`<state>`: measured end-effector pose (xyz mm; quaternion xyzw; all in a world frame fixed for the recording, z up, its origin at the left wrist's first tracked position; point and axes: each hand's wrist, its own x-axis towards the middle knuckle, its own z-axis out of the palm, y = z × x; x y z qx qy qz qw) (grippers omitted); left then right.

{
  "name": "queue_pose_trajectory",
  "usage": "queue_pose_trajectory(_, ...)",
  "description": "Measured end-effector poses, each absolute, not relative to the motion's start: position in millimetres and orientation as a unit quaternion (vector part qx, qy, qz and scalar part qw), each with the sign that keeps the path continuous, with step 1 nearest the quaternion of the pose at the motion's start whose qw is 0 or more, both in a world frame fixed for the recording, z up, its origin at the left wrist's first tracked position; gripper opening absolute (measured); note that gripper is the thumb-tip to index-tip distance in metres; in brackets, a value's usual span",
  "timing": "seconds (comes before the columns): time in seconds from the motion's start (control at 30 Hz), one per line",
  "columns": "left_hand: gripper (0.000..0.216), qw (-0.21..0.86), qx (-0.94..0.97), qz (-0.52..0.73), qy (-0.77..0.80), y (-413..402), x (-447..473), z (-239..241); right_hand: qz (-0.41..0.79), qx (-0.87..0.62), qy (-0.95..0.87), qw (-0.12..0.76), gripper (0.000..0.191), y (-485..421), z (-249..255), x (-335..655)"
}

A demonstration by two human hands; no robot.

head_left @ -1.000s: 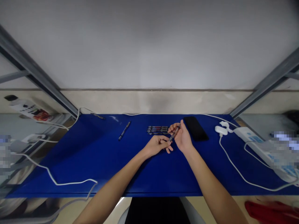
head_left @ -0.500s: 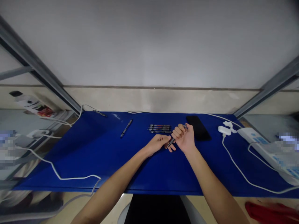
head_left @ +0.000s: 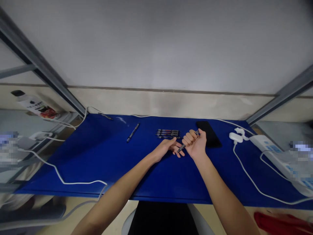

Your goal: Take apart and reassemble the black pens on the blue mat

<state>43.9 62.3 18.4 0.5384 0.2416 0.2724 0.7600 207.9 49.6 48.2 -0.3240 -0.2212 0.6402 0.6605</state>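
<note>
My right hand (head_left: 194, 144) is closed in a fist around a dark pen (head_left: 182, 148); the pen's top shows above the fist and its tip points down-left. My left hand (head_left: 168, 148) rests on the blue table mat (head_left: 102, 163) just left of it, fingers pinching at the pen's lower end. A small row of pens (head_left: 168, 133) lies on the mat just behind both hands. One single pen (head_left: 133, 132) lies farther left on the mat.
A black phone (head_left: 208, 138) lies right of my right hand. White chargers and cable (head_left: 236, 137) and a power strip (head_left: 271, 151) sit at the right. A white cable (head_left: 58, 176) loops at the left. A bottle (head_left: 34, 105) lies at far left.
My right hand closed from an open-fingered hold into a fist round the pen and turned it more upright. My left hand stayed at the pen's lower end. The view tilted slightly.
</note>
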Motion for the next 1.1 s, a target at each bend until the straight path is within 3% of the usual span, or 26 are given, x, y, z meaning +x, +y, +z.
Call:
queue_pose_trajectory(0.27,0.067,0.769,0.525,0.282,0.232,63.8,43.8,14.8,0.699,-0.23,-0.139,0.663,0.041,48.7,49.2,211.1)
queue_pose_trajectory(1.1,0.068,0.773,0.517,0.282,0.235,64.5,43.1,15.1,0.695,-0.238,-0.141,0.663,0.038,47.1,50.6,213.6)
